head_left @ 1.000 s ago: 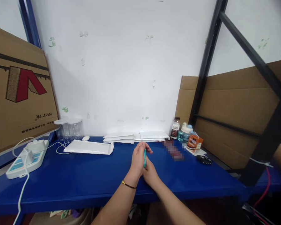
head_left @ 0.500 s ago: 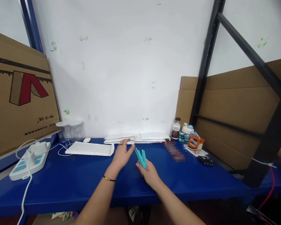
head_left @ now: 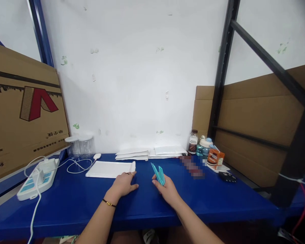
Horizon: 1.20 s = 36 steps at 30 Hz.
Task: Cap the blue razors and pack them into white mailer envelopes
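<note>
A bundle of thin turquoise sticks [head_left: 159,174] stands up, slightly fanned, out of my right hand [head_left: 167,189], whose fingers are closed round its lower part. Whether they are pens or something else I cannot make out. My left hand [head_left: 123,183] lies low over the blue table [head_left: 144,206], thumb apart and fingers stretched out. Its fingertips are at the near right corner of a flat white mailer envelope [head_left: 109,169] and seem to touch it. At the wall lie stacks of similar white envelopes [head_left: 132,155].
On the left stand a white power strip [head_left: 39,181] with cables, two clear jars [head_left: 85,147] and a small white puck [head_left: 97,156]. To the right are a brown bottle [head_left: 193,142], a blue-lidded cup [head_left: 205,147], an orange box [head_left: 215,158] and a black object [head_left: 227,176].
My left hand has moved left and down, away from the sticks to the envelope's corner. The envelope has shifted to the right. My right hand still holds the sticks. The view has shifted slightly.
</note>
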Tool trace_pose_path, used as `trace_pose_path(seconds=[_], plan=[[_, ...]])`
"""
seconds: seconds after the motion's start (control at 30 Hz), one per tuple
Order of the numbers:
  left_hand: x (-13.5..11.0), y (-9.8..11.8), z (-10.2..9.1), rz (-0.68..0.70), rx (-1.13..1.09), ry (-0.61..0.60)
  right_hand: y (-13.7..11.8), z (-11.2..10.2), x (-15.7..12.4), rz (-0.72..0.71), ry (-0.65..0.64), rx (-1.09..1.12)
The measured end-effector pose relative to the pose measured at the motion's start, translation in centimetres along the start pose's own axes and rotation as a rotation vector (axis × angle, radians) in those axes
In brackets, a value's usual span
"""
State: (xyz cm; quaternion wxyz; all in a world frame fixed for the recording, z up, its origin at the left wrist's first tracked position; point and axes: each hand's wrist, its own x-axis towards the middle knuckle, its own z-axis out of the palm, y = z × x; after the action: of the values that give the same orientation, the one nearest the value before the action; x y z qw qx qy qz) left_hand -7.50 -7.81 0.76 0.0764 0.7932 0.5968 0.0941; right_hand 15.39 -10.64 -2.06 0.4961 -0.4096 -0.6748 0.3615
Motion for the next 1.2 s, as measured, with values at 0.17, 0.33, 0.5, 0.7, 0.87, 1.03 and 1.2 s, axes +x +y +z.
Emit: trace_pose_path(seconds=[0.17, 0.33, 0.5, 0.7, 0.87, 1.03, 1.2], plan=[[2.1, -2.4, -3.3, 0.029, 0.024, -0.046, 0.5, -2.3, 0.1, 0.024, -0.002, -0.024], [5.5, -6.4, -4.2, 0.013, 0.080, -0.241, 0.7, -3.1, 0.0, 0.116, 0.006, 0.372], [6.7, -7.8, -3.7, 0.036, 0.040, -0.296, 0.4, -3.3, -0.3, 0.113, 0.061, 0.419], [6.2, -6.0, -4.5, 0.064, 0.118, -0.276, 1.1, -3.4, -0.4, 0.145, -0.041, 0.227], [5.0, -2.0, -4.1, 0.194, 0.155, -0.196, -0.5, -5.0, 1.4, -0.037, -0.064, -0.369], [3.4, 2.5, -3.0, 0.306, 0.004, -0.117, -2.2, -5.5, 2.8, -0.101, -0.161, -1.048], [2.8, 4.2, -2.9, 0.331, -0.130, -0.085, -2.3, -5.9, 3.2, -0.125, -0.263, -1.410]])
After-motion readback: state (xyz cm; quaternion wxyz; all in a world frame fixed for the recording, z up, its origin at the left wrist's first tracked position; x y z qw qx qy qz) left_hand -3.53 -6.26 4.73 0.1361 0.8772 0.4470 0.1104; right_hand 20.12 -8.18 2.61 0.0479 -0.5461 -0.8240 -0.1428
